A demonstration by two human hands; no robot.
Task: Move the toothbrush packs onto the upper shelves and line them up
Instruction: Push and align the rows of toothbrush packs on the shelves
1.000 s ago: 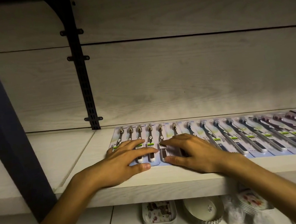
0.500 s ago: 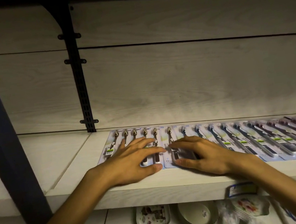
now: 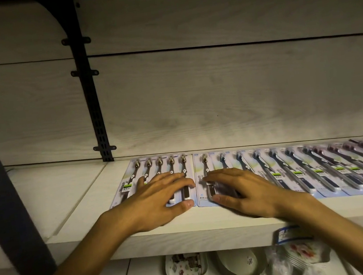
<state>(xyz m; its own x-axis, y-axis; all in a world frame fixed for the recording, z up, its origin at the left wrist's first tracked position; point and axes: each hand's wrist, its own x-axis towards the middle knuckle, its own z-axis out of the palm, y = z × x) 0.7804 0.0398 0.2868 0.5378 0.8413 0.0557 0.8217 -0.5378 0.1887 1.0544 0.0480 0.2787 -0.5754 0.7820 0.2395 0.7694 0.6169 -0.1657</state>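
Leftmost pack (image 3: 157, 175) apparently squarer now under flat left hand (image 3: 154, 198).

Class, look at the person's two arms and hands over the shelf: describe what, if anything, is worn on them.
Both forearms are bare as far as the picture shows them: no sleeves, gloves or watch. The left hand and the right hand show no rings or bracelets. The fingernails are short and unpainted. The light is dim, so fine marks cannot be ruled out.
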